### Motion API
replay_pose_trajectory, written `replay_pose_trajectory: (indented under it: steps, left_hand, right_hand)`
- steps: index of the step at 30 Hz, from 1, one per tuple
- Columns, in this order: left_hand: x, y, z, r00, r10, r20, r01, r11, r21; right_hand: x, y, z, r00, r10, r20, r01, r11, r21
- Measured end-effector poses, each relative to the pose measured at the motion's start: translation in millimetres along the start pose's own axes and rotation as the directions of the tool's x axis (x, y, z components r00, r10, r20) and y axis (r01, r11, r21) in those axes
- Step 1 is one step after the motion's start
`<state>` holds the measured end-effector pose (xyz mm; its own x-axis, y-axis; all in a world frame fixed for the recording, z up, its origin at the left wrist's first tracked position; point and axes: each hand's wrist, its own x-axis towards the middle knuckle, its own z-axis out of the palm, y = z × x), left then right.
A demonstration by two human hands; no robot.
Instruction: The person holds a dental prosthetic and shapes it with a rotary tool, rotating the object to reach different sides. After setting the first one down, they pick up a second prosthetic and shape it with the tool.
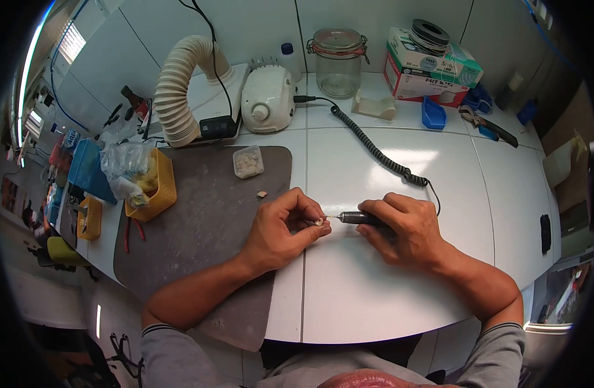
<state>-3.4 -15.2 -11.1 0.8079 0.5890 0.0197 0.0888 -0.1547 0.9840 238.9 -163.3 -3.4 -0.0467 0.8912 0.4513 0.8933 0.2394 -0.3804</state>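
Note:
My left hand is closed, thumb and fingertips pinching a small whitish piece. In my right hand lies a dark rotary handpiece, held level with its thin metal bit pointing left. The bit's tip is right at the whitish piece, between my left fingertips. Both hands are above the white tiled table, near its middle. Beyond my left hand, a small clear tub of pale pieces and one loose little piece rest on the grey mat.
A white control box with a coiled cord stands at the back. Beside it are a ribbed hose and a glass jar. Left: a yellow basket and red-handled pliers. Right: mask boxes and a blue scoop.

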Motion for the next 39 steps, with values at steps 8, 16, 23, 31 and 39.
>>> replay_pose_trajectory:
  steps: [8, 16, 23, 31, 39]
  left_hand:
    - [1.0, 3.9, 1.6, 1.000, -0.018, -0.022, 0.019, 0.999, 0.039]
    - [1.1, -3.3, 0.4, 0.999, 0.038, -0.022, -0.037, 0.998, 0.047]
    - [1.0, -4.2, 0.8, 0.999, 0.044, -0.021, -0.043, 0.997, 0.057]
    - [0.0, -2.9, 2.5, 0.998, 0.049, -0.036, -0.049, 0.999, 0.021]
    - [-1.6, -1.0, -0.5, 1.000, 0.018, -0.010, -0.017, 0.995, 0.095]
  right_hand:
    - [0.2, 0.6, -0.3, 1.000, -0.010, -0.008, 0.010, 1.000, -0.007]
    - [-0.5, 1.6, 0.4, 1.000, -0.018, -0.009, 0.018, 1.000, -0.001]
    - [0.1, 1.6, -0.8, 1.000, -0.019, 0.001, 0.019, 1.000, -0.011]
    - [0.8, -0.5, -4.9, 0.998, -0.004, 0.055, 0.005, 1.000, -0.025]
    - [0.5, 0.4, -3.3, 0.999, -0.019, 0.041, 0.020, 1.000, -0.013]
